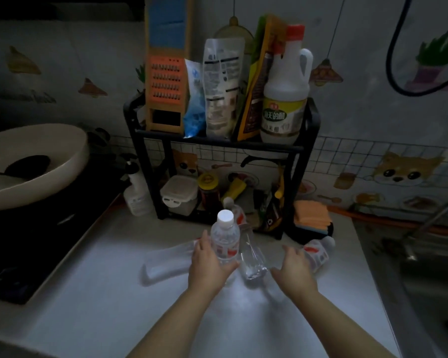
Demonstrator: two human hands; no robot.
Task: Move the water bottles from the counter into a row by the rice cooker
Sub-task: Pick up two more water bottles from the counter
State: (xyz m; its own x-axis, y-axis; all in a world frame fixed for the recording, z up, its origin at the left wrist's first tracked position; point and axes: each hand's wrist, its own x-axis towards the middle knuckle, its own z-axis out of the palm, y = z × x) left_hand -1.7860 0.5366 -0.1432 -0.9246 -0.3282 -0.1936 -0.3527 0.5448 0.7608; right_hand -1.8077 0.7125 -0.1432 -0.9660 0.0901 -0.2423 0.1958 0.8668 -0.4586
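Observation:
A clear water bottle [225,235] with a white cap and red label stands upright on the white counter [114,293]. My left hand [208,264] is wrapped around its lower body. Just right of it, a second clear bottle [252,257] lies on its side, base toward me. A third bottle [168,262] lies on its side to the left, partly behind my left hand. A fourth, red-labelled bottle [317,253] lies at the right. My right hand [294,270] hovers with fingers spread between the second and fourth bottles, holding nothing. No rice cooker is clearly identifiable.
A black two-tier rack [299,177] of jars, packets and a vinegar jug stands behind the bottles. A white spray bottle [136,192] is left of it. A dark stove with a pale bowl [36,161] is at left. A sink and tap [429,220] are at right.

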